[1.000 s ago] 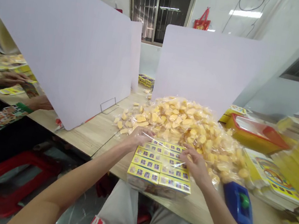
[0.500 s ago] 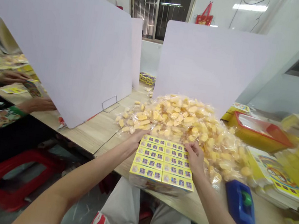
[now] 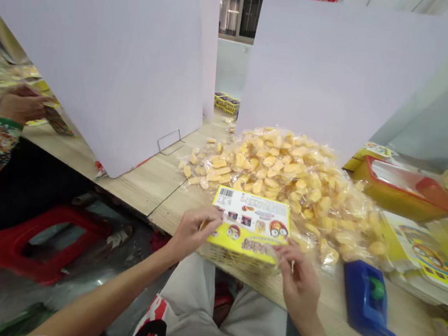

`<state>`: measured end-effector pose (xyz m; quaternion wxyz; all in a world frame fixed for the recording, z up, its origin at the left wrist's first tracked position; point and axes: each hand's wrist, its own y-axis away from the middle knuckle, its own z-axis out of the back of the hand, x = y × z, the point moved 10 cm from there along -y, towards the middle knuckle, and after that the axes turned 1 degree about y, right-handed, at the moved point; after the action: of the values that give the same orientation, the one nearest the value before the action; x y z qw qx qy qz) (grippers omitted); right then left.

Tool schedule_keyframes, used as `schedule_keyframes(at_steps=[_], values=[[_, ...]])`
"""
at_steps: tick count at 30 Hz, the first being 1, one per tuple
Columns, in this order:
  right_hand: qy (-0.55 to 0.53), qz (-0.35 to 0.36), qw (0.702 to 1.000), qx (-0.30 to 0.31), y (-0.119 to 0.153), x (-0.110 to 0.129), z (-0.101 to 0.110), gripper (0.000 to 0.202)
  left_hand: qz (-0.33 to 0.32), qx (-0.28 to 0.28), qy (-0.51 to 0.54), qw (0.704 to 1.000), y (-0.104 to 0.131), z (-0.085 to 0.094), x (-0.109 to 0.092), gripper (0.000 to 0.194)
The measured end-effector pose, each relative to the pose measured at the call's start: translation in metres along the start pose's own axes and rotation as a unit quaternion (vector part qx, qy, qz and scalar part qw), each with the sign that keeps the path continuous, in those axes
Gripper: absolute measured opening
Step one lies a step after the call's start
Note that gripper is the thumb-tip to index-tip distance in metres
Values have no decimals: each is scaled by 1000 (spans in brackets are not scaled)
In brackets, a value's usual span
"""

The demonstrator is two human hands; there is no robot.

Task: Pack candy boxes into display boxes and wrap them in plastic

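Note:
A yellow and white printed cardboard box (image 3: pixel 249 225) lies at the table's front edge, a panel with a barcode and cartoon faces facing up. Its front side shows rows of smaller printing. My left hand (image 3: pixel 195 231) grips the left edge, thumb along the top. At the right front corner, my right hand (image 3: pixel 298 277) has its fingers curled against the box. Just behind the box spreads a heap of yellow pieces in clear plastic wrappers (image 3: pixel 275 164). A blue tape dispenser (image 3: pixel 368 302) with a green hub stands to the right of my right hand.
White divider boards (image 3: pixel 130 64) stand at left and behind the heap. Stacked yellow printed cartons (image 3: pixel 430 255) and a red-rimmed yellow bin (image 3: pixel 406 189) occupy the right side. Beyond the left divider, a co-worker's hands (image 3: pixel 21 104) hold a printed piece. A red stool (image 3: pixel 44 242) is below.
The box has been turned over: rows of small pictures faced up before, now the barcode panel does. Both hands have come nearer to me. The camera view has tilted downward.

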<state>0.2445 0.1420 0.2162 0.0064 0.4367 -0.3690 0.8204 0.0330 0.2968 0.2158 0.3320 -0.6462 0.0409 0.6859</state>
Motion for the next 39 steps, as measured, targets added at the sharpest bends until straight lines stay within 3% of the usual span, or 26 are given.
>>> schedule_keyframes(at_steps=[2, 4, 7, 10, 12, 16, 18, 20, 22, 24, 25, 27, 31, 33, 36, 39], values=[[-18, -51, 998, -18, 18, -4, 4, 5, 8, -8, -6, 1000, 17, -2, 0, 20], [-30, -131, 990, -51, 19, -16, 8, 10, 32, -30, -7, 999, 15, -1, 4, 19], [-51, -215, 973, -66, 0, -34, 11, 27, 90, -53, 29, 994, -3, 2, 16, 19], [-13, -226, 974, -15, -20, -35, 15, 26, 111, -61, 72, 989, -16, 10, 15, 21], [59, -196, 978, 49, -27, -25, 15, 25, 81, -54, 38, 995, -14, 19, 0, 19], [151, -40, 977, 144, -35, 24, -4, 20, 35, -54, -51, 997, 7, 35, -27, 20], [158, 40, 971, 175, -33, 53, -18, 9, 77, -110, -23, 991, 28, 51, -19, 30], [150, 106, 961, 206, -21, 80, -28, 9, 178, -152, 66, 970, 59, 56, 8, 44], [129, 144, 948, 255, 5, 98, -33, 15, 327, -128, 188, 917, 102, 36, 45, 57], [104, 153, 933, 308, 42, 107, -34, 25, 469, -66, 299, 829, 156, -2, 69, 65], [95, 150, 928, 327, 62, 108, -33, 28, 512, -46, 337, 789, 181, -18, 73, 67], [85, 130, 924, 350, 100, 105, -29, 31, 547, -29, 377, 747, 220, -41, 74, 62], [85, 80, 930, 347, 156, 95, -24, 26, 550, 43, 365, 750, 270, -68, 66, 41], [92, 69, 933, 342, 173, 92, -22, 23, 542, 56, 345, 764, 284, -70, 62, 37], [108, 50, 924, 363, 188, 89, -26, 17, 518, 39, 322, 792, 293, -64, 58, 38], [81, -6, 929, 361, 184, 88, -40, 15, 478, 58, 284, 829, 288, -62, 51, 38]])
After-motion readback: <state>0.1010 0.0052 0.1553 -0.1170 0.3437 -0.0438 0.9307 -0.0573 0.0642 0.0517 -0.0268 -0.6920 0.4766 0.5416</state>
